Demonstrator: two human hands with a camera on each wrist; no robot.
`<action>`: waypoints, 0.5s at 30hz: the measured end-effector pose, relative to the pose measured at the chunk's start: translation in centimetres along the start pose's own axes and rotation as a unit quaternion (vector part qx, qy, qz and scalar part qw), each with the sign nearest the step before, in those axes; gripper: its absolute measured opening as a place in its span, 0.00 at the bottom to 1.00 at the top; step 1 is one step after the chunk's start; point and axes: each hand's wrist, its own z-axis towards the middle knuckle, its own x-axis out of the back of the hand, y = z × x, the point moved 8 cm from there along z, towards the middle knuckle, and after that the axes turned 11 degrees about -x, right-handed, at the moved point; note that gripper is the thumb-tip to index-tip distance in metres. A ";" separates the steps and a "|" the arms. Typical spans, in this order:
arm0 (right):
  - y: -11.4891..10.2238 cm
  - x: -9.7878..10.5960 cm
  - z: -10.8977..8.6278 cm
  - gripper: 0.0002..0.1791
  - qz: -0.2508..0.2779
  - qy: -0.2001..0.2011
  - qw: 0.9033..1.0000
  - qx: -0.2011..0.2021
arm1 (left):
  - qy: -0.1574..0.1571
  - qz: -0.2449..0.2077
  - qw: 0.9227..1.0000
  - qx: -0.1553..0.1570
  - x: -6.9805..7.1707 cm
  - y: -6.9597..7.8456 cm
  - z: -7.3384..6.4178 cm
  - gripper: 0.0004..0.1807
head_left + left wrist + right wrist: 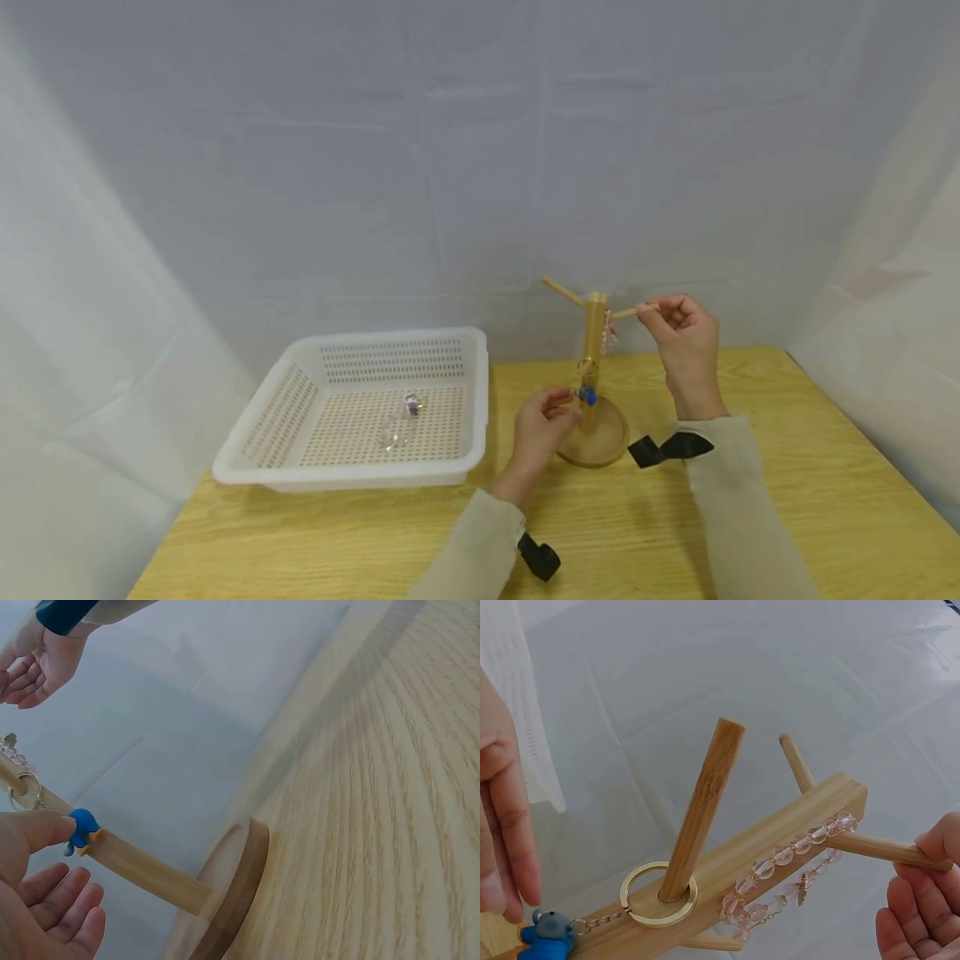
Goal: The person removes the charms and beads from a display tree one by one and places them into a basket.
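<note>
A wooden stand [593,337] with slanted pegs and a round base [600,446] stands on the table. My right hand [686,346] pinches the outer end of one peg [885,849] between thumb and fingers. From that peg hangs a pink and clear beaded bracelet [782,855], lying against the post. A keychain's gold ring [634,889] loops around a lower peg [705,810]. Its blue figure [84,826] hangs against the post. My left hand [542,425] is beside it, thumb at the figure in the left wrist view, the other visible fingers loosely extended.
A white perforated basket [352,479] sits left of the stand. In it lie a small figure charm [412,405] and a clear beaded bracelet [393,433]. Pale sheeting [480,167] encloses the wooden table [810,492] at the back and sides.
</note>
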 end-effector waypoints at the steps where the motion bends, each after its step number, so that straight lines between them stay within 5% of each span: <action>1: 0.0 0.0 0.0 0.05 0.001 0.000 1.000 -0.001 | 0.003 -0.001 1.000 -0.002 0.0 -0.5 0.1 0.17; 9: 0.2 0.1 0.1 0.06 0.009 0.004 1.000 -0.002 | 0.041 0.005 0.999 -0.024 -0.2 0.6 -0.3 0.17; 15: 0.3 0.1 0.1 0.06 0.007 0.008 1.000 0.000 | 0.070 0.037 0.996 -0.040 -0.4 -0.5 0.0 0.17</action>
